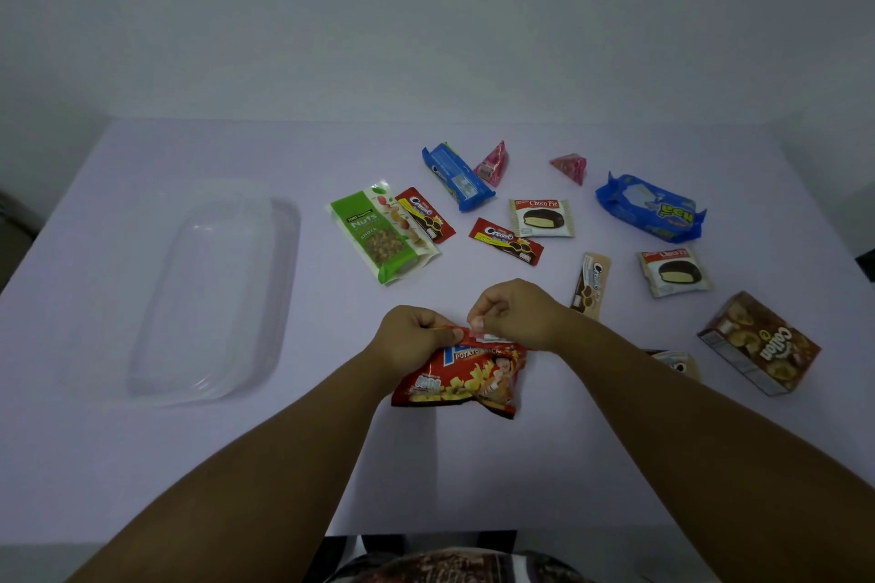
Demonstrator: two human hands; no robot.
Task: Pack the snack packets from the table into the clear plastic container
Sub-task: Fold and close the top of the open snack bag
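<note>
A red potato snack bag hangs just above the table near its front edge. My left hand pinches its top left corner and my right hand pinches its top right edge. The clear plastic container lies at the left with nothing in it. Several packets are spread at the right: a green nuts pouch, two red Cream-O packets, a beige Cream-O packet, two Choco Pie packs, two blue biscuit packs and two pink triangular packets.
A brown Collon box stands at the right edge of the white table. Another beige packet is half hidden behind my right forearm. A dark chair shows below the table's front edge.
</note>
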